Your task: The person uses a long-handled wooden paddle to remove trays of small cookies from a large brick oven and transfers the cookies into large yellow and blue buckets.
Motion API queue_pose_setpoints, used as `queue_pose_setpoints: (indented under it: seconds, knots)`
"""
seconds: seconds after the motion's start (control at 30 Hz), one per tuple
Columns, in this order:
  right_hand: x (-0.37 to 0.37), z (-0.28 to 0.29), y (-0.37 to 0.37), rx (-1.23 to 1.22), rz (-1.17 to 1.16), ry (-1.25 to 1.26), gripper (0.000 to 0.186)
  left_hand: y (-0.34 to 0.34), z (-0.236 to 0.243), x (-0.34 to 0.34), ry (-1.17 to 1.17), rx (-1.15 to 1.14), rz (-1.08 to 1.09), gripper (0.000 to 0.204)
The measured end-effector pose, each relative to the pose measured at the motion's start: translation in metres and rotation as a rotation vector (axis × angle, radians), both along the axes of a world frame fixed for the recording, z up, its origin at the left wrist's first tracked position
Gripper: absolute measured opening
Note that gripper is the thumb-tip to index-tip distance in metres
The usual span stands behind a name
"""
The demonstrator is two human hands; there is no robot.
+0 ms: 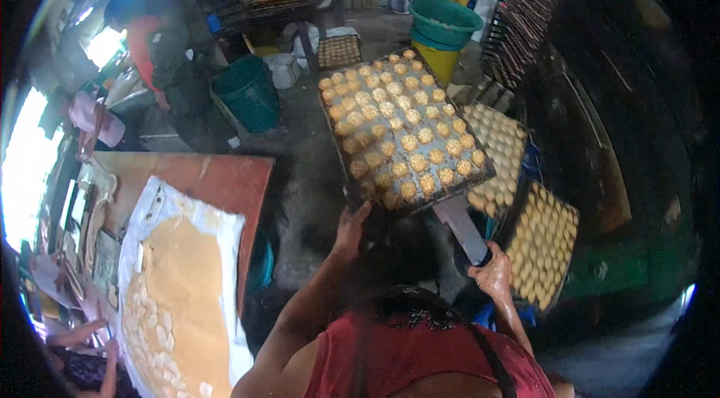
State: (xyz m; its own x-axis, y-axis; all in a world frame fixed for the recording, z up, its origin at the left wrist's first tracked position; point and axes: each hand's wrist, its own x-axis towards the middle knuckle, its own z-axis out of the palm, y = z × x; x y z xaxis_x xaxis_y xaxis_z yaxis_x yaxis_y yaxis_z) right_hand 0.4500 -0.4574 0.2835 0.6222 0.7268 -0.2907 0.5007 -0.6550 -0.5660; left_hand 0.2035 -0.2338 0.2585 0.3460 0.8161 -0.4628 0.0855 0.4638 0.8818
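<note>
A dark baking tray with rows of small golden round baked pieces hangs in front of me, at an angle. A flat grey metal bar with a dark grip runs out from under its near edge. My right hand is closed round that grip. At the tray's near left corner, my left hand holds the edge; its fingers are partly hidden there. To the right, below the held tray, are two more trays of pale round pieces, one farther and one nearer.
On the left, a reddish table bears a white cloth under a tan layer with pale flat pieces. Beyond are a dark green bin, a green basin on a yellow bucket, a rack and other people.
</note>
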Motion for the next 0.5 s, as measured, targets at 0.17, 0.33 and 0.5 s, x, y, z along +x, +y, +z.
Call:
queue_pose_setpoints:
  seconds: [0.17,0.33,0.5]
  knots:
    - [0.006,0.005,-0.008,0.101,0.005,0.01,0.065,0.007,0.035,0.025,-0.039,-0.052,0.099,0.043]
    - [-0.044,0.003,-0.084,0.156,-0.133,0.128,0.066,0.034,0.029,0.008,-0.205,0.156,0.061,0.038]
    - [-0.056,-0.114,-0.191,0.168,-0.17,-0.005,0.072,0.047,0.014,0.034,-0.099,0.365,0.065,0.03]
